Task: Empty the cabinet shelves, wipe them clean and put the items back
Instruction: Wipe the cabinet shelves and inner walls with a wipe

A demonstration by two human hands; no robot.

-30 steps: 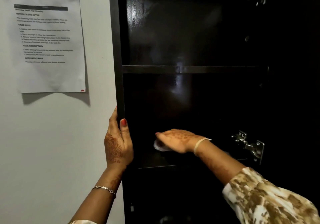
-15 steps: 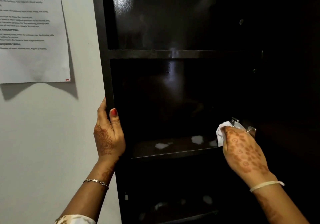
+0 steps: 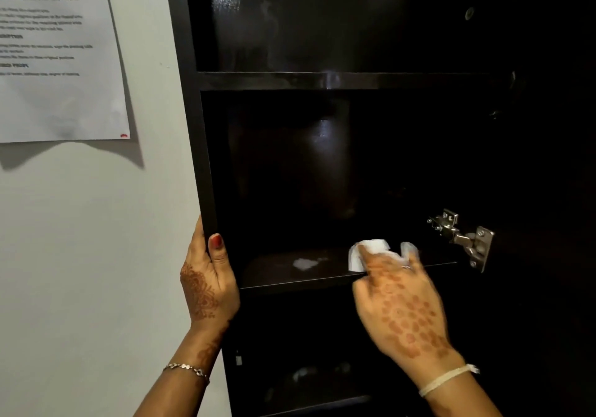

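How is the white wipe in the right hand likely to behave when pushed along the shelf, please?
The white wipe looks soft and floppy: it bunches and folds under the fingers of the right hand. It is probably very light, so it needs pressing down to drag along the shelf. It should glide easily on that glossy surface.

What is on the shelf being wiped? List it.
On the dark glossy shelf: a white smear and a crumpled white wipe held by the right hand. The hand and wipe cover part of the shelf; what lies beneath is hidden.
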